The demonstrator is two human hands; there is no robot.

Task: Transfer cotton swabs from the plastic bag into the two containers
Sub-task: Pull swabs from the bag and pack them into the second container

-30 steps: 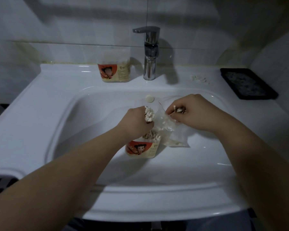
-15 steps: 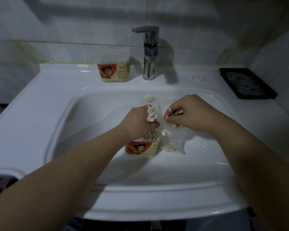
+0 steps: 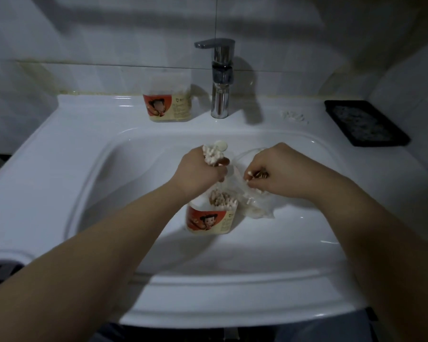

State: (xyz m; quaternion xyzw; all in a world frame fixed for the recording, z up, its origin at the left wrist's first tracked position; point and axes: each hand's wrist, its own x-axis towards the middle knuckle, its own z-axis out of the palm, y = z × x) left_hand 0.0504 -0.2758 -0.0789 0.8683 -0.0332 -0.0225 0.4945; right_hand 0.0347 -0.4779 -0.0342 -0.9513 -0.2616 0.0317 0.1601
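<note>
My left hand (image 3: pixel 200 168) grips a bundle of cotton swabs (image 3: pixel 212 154) upright, their white tips sticking out above my fist. Just below it, inside the basin, stands a container (image 3: pixel 211 219) with a red cartoon label, partly filled with swabs. To its right lies the clear plastic bag (image 3: pixel 253 206) with more swabs inside. My right hand (image 3: pixel 274 170) is at the bag's mouth and pinches a few swabs. A second, identical container (image 3: pixel 168 103) stands on the sink ledge, left of the tap.
The white sink (image 3: pixel 59 174) fills the view, with a chrome tap (image 3: pixel 220 77) at the back. A black tray (image 3: pixel 363 122) sits on the right ledge, and a few loose swabs (image 3: pixel 293 116) lie beside it. A tiled wall rises behind.
My left hand has risen and shifted left with its bundle. My right hand has moved slightly right, drawing a few swabs out of the bag.
</note>
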